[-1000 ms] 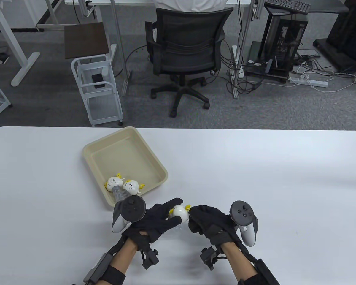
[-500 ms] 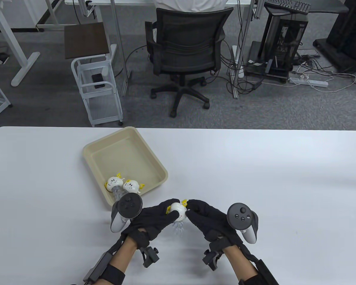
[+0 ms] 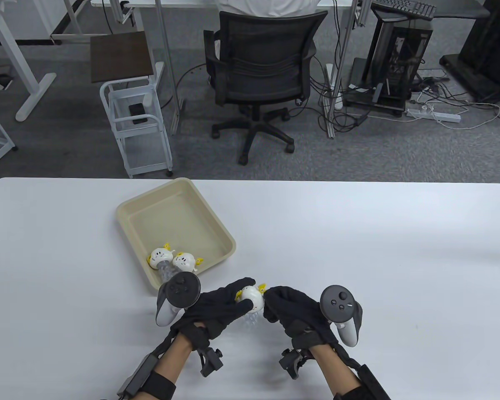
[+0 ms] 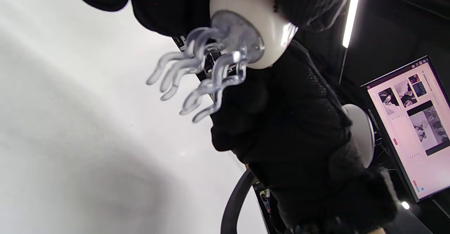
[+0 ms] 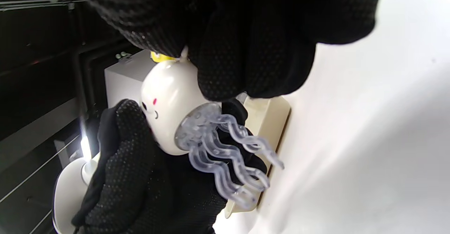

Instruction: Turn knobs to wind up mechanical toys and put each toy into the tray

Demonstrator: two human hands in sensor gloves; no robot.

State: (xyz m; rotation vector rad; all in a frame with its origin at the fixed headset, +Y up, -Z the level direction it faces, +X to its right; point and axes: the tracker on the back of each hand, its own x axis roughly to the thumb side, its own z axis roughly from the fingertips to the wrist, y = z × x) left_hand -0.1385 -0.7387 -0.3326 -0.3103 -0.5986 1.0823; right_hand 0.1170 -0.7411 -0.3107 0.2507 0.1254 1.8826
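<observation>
Shifted a little since 0.5 s ago: right hand (image 3: 293, 312) drawn nearer, knuckles rolled, tracker tilted; jellyfish toy (image 3: 250, 296) barely displaced, its face turned slightly, consistent with a winding twist under way.

Nearest, both hands held low over the table's (image 3: 400, 250) near edge, toy lifted clear between them. Left hand (image 3: 216, 308) wrapped round the white body, fingers curled on it, likely to brace it against the turn. Right-hand fingers bunched at the toy's right side, pinching what looks like the yellow knob (image 3: 261, 287); the contact itself hidden under the glove from above. Toy kept off the table, probably so the clear tentacles (image 4: 197, 76) hang free.

From the table view, tentacles only a blur below the toy. Left wrist view: underside disc and 5 or so wavy tentacles in full, nothing touching them. Right wrist view: painted face (image 5: 153, 107), a sliver of yellow at the right fingertips (image 5: 225, 69), and tray wall just behind.

Farther off, tray (image 3: 216, 227) to the left, 2 jellyfish toys (image 3: 171, 259) lying in its near corner, touching each other. Judged: 3rd toy partway wound, not yet placed.
</observation>
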